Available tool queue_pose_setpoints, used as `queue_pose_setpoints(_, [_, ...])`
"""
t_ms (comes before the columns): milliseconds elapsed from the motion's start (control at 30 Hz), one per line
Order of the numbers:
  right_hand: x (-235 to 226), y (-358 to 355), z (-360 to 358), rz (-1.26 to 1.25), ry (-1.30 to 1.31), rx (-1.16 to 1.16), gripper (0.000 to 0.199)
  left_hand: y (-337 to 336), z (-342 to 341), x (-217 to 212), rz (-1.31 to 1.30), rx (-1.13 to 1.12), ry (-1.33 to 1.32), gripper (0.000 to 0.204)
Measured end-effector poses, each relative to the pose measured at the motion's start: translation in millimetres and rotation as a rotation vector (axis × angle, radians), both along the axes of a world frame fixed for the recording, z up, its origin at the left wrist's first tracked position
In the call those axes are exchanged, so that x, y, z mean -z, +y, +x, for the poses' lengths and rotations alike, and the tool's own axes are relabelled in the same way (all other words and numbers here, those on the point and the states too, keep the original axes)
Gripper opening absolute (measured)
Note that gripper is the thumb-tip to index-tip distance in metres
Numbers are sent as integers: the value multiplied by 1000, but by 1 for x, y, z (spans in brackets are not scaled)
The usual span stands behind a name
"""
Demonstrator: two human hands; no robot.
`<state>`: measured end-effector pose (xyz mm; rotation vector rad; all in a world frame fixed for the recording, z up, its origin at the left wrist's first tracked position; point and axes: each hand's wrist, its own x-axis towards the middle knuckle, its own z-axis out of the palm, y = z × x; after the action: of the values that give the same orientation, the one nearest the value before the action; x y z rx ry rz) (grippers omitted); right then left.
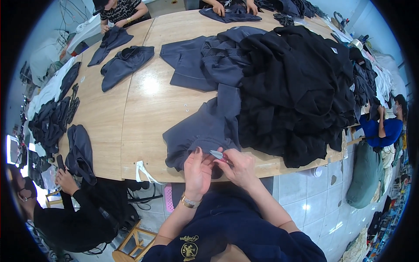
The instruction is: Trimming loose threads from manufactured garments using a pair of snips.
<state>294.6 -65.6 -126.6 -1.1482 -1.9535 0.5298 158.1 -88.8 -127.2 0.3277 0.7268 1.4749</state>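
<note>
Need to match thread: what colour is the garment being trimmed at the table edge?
Dark slate-grey fabric garment, plain, no pattern; clearest in the head view.

Head-worn fisheye, steeply down (close) over wooden table (131, 118)

A pale wooden desk (144, 109) carries a black garment heap (301, 87) toward its right edge, grey garments (205, 65) mid-desk, and one grey garment (205, 131) at the near edge.

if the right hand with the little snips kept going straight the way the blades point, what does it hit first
Likely the left hand: the right hand aims its small metal snips left toward those fingers pinching the dark grey fabric garment; depth unclear.
</note>
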Motion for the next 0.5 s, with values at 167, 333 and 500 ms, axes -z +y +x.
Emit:
queue_pose_setpoints(167, [2, 1, -3, -4, 48, 13, 23, -1, 1, 4, 44, -9, 33, 30])
queue_pose_setpoints(333, [4, 0, 1, -10, 31, -7, 25, 0, 0, 7, 96, -16, 78, 30])
queue_pose_setpoints(500, [4, 1, 0, -5, 22, -13, 25, -1, 1, 5, 68, 1, 41, 30])
